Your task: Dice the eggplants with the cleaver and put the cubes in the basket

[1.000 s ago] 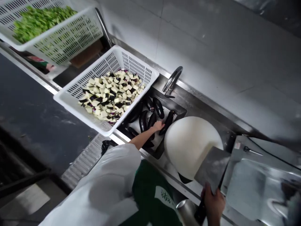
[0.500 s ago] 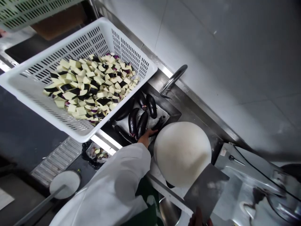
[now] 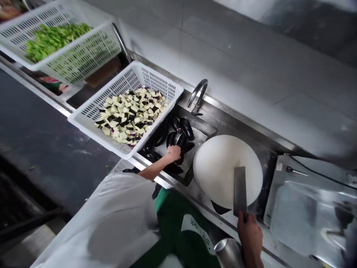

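Note:
My left hand (image 3: 173, 152) is closed among whole dark eggplants (image 3: 186, 128) in the metal sink, gripping one of them; its fingers are partly hidden. In my right hand (image 3: 249, 232) is the handle of a cleaver (image 3: 240, 190). Its blade points away from me, over the near right part of a thick, round white cutting board (image 3: 216, 163). To the left of the sink, a white slotted basket (image 3: 97, 136) holds cut eggplant chunks (image 3: 131, 115), pale with dark skin.
A curved faucet (image 3: 201, 89) rises behind the sink. Farther left stands another white basket (image 3: 83, 61) with chopped greens (image 3: 55, 39). A metal cylinder (image 3: 228, 253) is close to my apron (image 3: 181, 223). Metal equipment (image 3: 295, 212) with a cable lies right of the board.
My left hand has gone from reaching into the sink with fingers spread to closing on an eggplant. The cleaver has swung from broadside to narrower, its blade now farther over the board. The view has shifted.

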`<state>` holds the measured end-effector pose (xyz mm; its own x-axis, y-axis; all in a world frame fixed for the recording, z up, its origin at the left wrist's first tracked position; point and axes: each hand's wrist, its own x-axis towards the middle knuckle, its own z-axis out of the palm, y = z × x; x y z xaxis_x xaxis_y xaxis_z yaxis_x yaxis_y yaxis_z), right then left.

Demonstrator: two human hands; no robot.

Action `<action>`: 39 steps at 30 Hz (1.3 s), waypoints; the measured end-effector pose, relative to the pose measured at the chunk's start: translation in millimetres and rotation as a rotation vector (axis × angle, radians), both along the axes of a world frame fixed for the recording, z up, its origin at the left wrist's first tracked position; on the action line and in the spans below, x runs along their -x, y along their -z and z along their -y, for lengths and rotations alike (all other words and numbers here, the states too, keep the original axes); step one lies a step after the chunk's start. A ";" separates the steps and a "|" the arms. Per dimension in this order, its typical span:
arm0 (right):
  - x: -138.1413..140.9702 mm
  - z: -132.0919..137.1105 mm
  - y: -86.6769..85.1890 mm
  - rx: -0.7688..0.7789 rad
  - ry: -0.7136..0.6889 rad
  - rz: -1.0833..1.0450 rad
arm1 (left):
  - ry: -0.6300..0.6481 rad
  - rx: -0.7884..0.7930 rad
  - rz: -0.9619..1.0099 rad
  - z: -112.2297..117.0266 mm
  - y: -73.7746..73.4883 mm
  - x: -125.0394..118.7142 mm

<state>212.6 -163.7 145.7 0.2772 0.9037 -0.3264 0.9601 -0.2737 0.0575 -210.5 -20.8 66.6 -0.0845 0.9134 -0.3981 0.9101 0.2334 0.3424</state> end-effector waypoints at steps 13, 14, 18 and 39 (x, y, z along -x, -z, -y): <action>-24.1 -1.9 41.4 -0.131 -0.121 -0.160 | 0.241 -0.328 -0.389 80.7 -103.9 -46.1; -28.4 -1.7 39.4 -0.144 -0.098 -0.149 | 0.293 -0.346 -0.381 75.3 -94.1 -64.9; -45.5 7.3 35.5 -0.117 -0.025 -0.135 | 0.449 -0.339 -0.345 62.6 -53.0 -125.8; -43.8 67.6 13.0 0.015 -0.022 -0.281 | 0.836 -0.534 0.138 -10.5 -14.0 -255.0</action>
